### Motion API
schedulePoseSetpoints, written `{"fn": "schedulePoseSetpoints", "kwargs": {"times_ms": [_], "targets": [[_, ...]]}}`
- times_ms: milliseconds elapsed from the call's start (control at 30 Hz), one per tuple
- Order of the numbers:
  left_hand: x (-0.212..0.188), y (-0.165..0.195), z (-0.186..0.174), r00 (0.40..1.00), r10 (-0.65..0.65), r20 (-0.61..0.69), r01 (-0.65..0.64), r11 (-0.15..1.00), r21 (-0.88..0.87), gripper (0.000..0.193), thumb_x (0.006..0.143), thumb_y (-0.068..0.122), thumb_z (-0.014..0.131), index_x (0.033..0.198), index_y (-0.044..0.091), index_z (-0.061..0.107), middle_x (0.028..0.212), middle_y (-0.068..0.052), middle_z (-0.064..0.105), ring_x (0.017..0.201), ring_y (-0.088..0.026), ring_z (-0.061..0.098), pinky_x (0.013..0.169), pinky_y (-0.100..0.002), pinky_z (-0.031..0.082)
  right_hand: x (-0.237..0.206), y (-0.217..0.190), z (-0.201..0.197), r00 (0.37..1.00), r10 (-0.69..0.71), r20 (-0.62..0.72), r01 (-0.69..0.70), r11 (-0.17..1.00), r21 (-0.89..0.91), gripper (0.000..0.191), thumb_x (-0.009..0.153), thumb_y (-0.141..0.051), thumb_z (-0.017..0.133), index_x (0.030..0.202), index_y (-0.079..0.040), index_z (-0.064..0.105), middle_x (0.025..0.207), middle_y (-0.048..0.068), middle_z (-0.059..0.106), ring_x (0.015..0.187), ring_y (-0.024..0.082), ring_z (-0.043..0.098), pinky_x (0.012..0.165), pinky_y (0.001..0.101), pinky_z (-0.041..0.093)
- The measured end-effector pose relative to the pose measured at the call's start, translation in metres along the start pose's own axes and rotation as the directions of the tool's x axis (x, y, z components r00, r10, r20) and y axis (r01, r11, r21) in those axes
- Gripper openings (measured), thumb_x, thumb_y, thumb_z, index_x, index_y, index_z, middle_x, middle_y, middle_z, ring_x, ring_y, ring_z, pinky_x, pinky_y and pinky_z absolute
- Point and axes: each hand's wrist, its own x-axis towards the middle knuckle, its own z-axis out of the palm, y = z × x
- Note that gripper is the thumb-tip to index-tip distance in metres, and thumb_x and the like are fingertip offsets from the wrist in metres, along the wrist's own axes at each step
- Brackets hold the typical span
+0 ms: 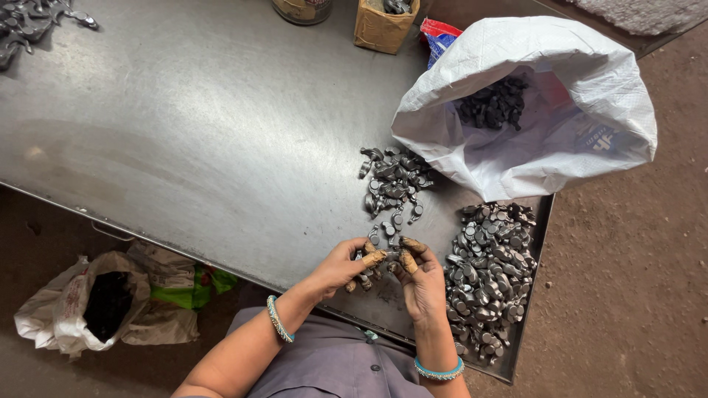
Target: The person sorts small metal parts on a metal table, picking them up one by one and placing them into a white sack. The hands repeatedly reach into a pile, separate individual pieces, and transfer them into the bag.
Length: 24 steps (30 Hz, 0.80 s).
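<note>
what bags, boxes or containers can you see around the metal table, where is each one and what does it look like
White woven sack: table's far right, open, dark parts inside.
Cardboard box: top edge, small, brown.
Round container: left of the box, cut off.
Red-blue packet: behind the sack.
Crumpled sack: floor, lower left, dark contents.

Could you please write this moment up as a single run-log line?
left hand: holds small metal part | right hand: holds same part | large pile: right of hands | small pile: above hands | white sack: open

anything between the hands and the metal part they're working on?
Nothing visible. Left hand and right hand both close directly around a small metal part above the steel table; both piles lie apart.
</note>
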Motion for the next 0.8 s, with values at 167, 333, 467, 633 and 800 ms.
{"fn": "schedulePoseSetpoints", "kwargs": {"times_ms": [167, 333, 467, 633, 800], "targets": [[0.003, -0.008, -0.004, 1.0, -0.021, 0.017, 0.021, 0.999, -0.042, 0.025, 0.096, 0.032, 0.068, 0.111, 0.012, 0.069, 0.079, 0.003, 0.068, 0.054, -0.004, 0.061, 0.036, -0.018, 0.037, 0.0, 0.0, 0.0, 1.0, 0.016, 0.02, -0.016, 1.0, 0.004, 0.027, 0.094, -0.002, 0.067, 0.121, -0.002, 0.066, 0.109, 0.006, 0.07, 0.094, 0.017, 0.068, 0.078, 0.031, 0.057], [0.015, -0.028, -0.009, 0.999, 0.007, 0.045, -0.004, 0.996, -0.084, 0.03, 0.102, 0.031, 0.064, 0.117, 0.005, 0.069, 0.085, 0.001, 0.07, 0.065, -0.004, 0.062, 0.047, -0.02, 0.047, -0.004, -0.001, 0.005, 0.999, 0.003, 0.052, -0.002, 1.0, -0.016, 0.022, 0.095, -0.005, 0.066, 0.117, -0.001, 0.069, 0.103, 0.006, 0.071, 0.087, 0.015, 0.069, 0.069, 0.0297, 0.055], [0.02, -0.036, -0.013, 0.997, -0.032, 0.064, 0.04, 0.991, -0.13, 0.035, 0.103, 0.032, 0.059, 0.119, 0.004, 0.07, 0.085, -0.001, 0.069, 0.065, -0.007, 0.062, 0.051, -0.024, 0.051, -0.011, -0.003, 0.018, 0.983, -0.12, 0.141, 0.162, 0.923, -0.348, 0.019, 0.095, -0.012, 0.073, 0.107, 0.002, 0.071, 0.095, 0.005, 0.073, 0.078, 0.01, 0.065, 0.064, 0.0272, 0.054], [0.015, -0.029, -0.014, 0.997, -0.079, 0.016, 0.079, 0.995, -0.067, 0.029, 0.102, 0.031, 0.06, 0.113, 0.006, 0.07, 0.084, -0.002, 0.072, 0.059, -0.006, 0.061, 0.044, -0.023, 0.044, -0.028, -0.043, 0.031, 0.975, -0.208, 0.072, 0.194, 0.658, -0.728, 0.023, 0.077, -0.013, 0.087, 0.093, -0.002, 0.076, 0.083, 0.004, 0.075, 0.068, 0.013, 0.066, 0.059, 0.029, 0.053], [0.007, -0.009, -0.022, 0.999, -0.032, -0.024, 0.03, 0.996, -0.087, 0.022, 0.101, 0.028, 0.062, 0.103, 0.007, 0.068, 0.081, -0.004, 0.074, 0.053, -0.008, 0.062, 0.04, -0.022, 0.041, -0.026, -0.128, 0.005, 0.58, -0.795, 0.18, 0.279, -0.014, -0.96, 0.02, 0.081, -0.013, 0.089, 0.095, -0.006, 0.077, 0.096, 0.01, 0.076, 0.086, 0.021, 0.069, 0.078, 0.0344, 0.054]]}}
